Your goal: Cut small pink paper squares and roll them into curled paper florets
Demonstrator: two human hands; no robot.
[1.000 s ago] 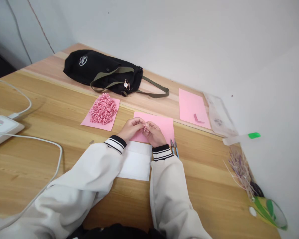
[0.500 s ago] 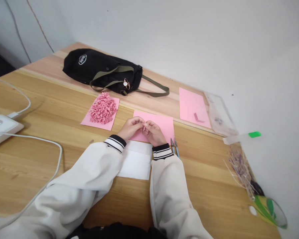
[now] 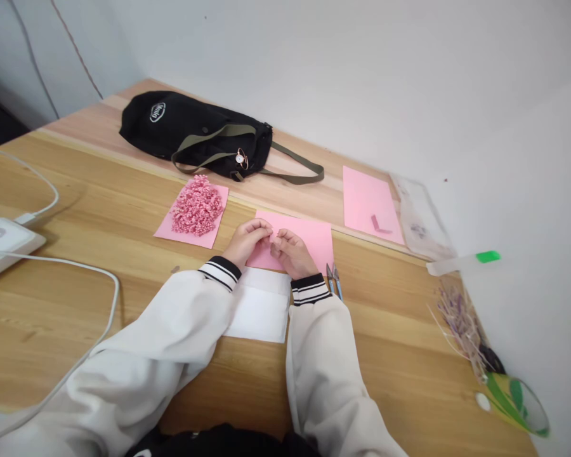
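Observation:
My left hand [image 3: 247, 241] and my right hand [image 3: 294, 252] are close together above a pink sheet [image 3: 314, 236], fingertips pinched. Whatever they hold is too small to make out; a bit of pink shows between them. Below the hands lies a folded white paper [image 3: 259, 311]. Blue-handled scissors [image 3: 334, 282] rest beside my right wrist, blades at the sheet's edge. To the left, a heap of small pink flower buds [image 3: 197, 206] sits on another pink sheet [image 3: 207, 241].
Behind are a black bag [image 3: 185, 127] with straps and a watch [image 3: 240, 158]. A pink sheet [image 3: 366, 197] lies back right, dried stems [image 3: 459, 317] at right. A white power strip [image 3: 9, 241] and its cable are at left.
My two hands have moved slightly apart at the fingertips; the pink bit between them shows less. The rest stays where it was.

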